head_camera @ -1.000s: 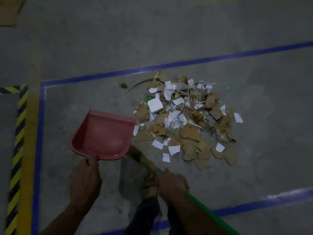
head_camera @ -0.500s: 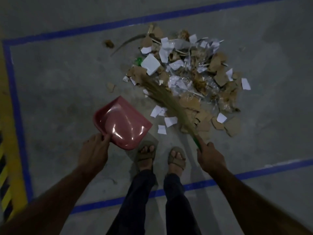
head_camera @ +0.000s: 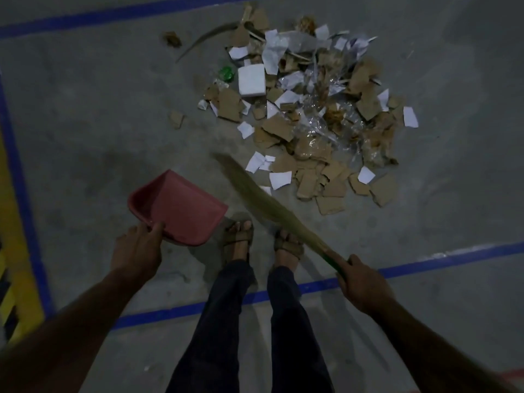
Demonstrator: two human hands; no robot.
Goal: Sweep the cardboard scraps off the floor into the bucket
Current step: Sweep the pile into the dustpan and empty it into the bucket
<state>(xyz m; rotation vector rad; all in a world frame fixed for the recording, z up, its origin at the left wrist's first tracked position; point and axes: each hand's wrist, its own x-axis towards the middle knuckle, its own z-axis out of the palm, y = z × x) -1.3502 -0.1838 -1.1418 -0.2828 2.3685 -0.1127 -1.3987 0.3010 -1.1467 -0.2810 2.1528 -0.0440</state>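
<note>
A heap of brown cardboard scraps (head_camera: pixel 309 163) mixed with white paper bits and clear plastic lies on the grey floor ahead of my feet. My left hand (head_camera: pixel 137 249) grips the rear rim of a red dustpan (head_camera: pixel 181 207), which is held low at the left of my feet, its mouth facing the heap. My right hand (head_camera: pixel 361 285) is closed on the green handle of a straw broom (head_camera: pixel 255 194). The blurred bristles reach up-left to the near edge of the heap. No bucket is in view.
Blue tape lines (head_camera: pixel 453 258) mark a rectangle on the floor around the heap. A yellow and black hazard strip (head_camera: pixel 11 251) runs along the left edge. My sandalled feet (head_camera: pixel 238 236) stand just behind the dustpan and broom. A loose scrap (head_camera: pixel 176 119) lies left of the heap.
The broom has swung back from the middle of the heap to its near edge. The dustpan has stayed by my left foot, and the view has tipped further down.
</note>
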